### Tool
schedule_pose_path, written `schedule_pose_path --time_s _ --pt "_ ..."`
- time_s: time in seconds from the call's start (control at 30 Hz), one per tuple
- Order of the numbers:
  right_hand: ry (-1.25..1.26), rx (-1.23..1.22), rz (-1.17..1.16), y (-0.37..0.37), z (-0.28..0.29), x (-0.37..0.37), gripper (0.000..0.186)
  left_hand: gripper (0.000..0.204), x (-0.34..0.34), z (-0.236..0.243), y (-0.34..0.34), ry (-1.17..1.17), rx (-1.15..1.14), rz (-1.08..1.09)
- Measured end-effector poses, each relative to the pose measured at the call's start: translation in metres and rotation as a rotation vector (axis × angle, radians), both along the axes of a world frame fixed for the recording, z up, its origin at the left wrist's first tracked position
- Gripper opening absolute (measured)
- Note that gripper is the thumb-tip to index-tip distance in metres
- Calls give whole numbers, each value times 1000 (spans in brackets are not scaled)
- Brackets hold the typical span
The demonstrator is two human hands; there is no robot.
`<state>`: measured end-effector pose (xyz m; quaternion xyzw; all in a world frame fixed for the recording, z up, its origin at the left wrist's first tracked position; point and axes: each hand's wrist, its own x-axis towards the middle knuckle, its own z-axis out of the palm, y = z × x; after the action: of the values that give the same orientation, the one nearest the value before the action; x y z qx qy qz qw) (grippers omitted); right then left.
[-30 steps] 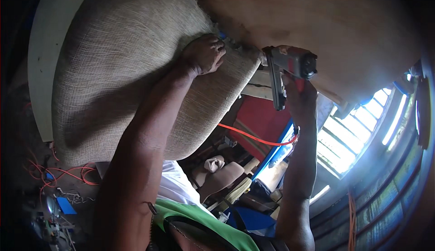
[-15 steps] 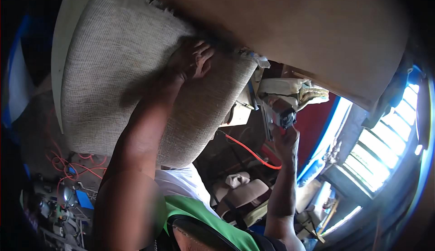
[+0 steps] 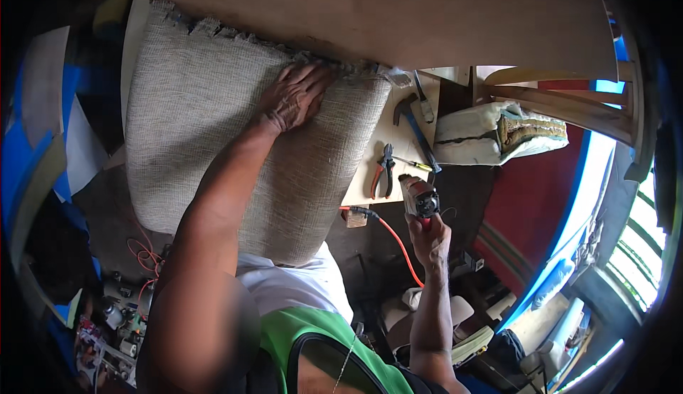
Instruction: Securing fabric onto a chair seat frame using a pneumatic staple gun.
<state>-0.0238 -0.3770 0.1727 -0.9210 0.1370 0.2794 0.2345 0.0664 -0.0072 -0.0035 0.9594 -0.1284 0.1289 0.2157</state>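
My left hand [image 3: 295, 95] lies on a grey-beige woven upholstered piece [image 3: 206, 124], fingers stretched toward its frayed far edge. That edge meets a large brown board [image 3: 427, 17], and the fingertips are in shadow there. To the right, my right hand [image 3: 430, 239] grips a staple gun [image 3: 420, 198] by its handle, held in the air apart from the fabric. An orange hose [image 3: 395, 237] runs down behind my right forearm. Beyond the gun, cutting pliers [image 3: 384, 172] with orange handles, a hammer [image 3: 416, 131] and a yellow-handled screwdriver [image 3: 414, 163] lie on a light wooden surface [image 3: 373, 156].
A white-wrapped padded block [image 3: 466, 134] with exposed yellowish filling sits right of the hammer. A slim tool [image 3: 424, 99] lies near the board. Beige cushioned pieces [image 3: 455, 312] stand low on the right, and assorted hardware [image 3: 124, 330] is at lower left.
The view has shifted, bringing the hammer, pliers and screwdriver into sight. The staple gun now appears lower and away from the padded block. My left hand stays on the fabric near the frayed edge.
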Motion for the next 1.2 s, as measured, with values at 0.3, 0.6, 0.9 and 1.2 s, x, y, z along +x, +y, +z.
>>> schedule_pose_path --time_s 0.3,0.6,0.9,1.2 --pt "-456 102 371 65 72 74 25 36 35 -1 -2 445 41 -57" --pt "-158 96 279 144 83 96 21 38 34 -33 -12 318 -92 65" --pt "-84 1 689 263 54 170 34 35 2 -20 4 222 -141 145" --pt "-1 -390 1050 321 5 191 36 58 -45 -8 -2 177 -409 165"
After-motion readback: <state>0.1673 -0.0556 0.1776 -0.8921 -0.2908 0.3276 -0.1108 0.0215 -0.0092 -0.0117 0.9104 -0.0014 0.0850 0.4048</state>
